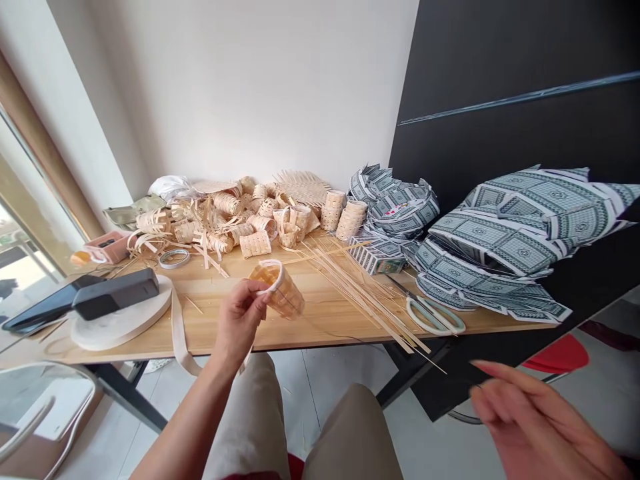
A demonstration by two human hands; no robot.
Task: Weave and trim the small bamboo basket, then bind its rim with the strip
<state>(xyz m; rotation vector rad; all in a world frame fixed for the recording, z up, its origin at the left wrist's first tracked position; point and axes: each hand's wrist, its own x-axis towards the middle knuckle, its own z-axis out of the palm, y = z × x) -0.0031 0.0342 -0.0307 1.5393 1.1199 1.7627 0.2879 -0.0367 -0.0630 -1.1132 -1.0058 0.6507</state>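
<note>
A small woven basket (285,293) is pinched at its white-edged rim by my left hand (243,310), tilted above the table's front edge. From the basket a thin dark thread (325,330) trails to the right over the wood. Out to the right, beyond the table edge, my right hand (530,413) has its thumb and fingers pressed together. A tiny dark tip shows at those fingers, too small to name. White ribbon (179,327) hangs over the table edge left of my left hand, coming from the pale round roll (120,317).
Behind lie a heap of small woven baskets (227,203) and two basket stacks (333,210). Thin strips (360,293) and scissors (435,315) rest to the right, near folded patterned card pieces (500,233). A dark case (116,293) sits on the roll; a tape ring (174,258) is behind it.
</note>
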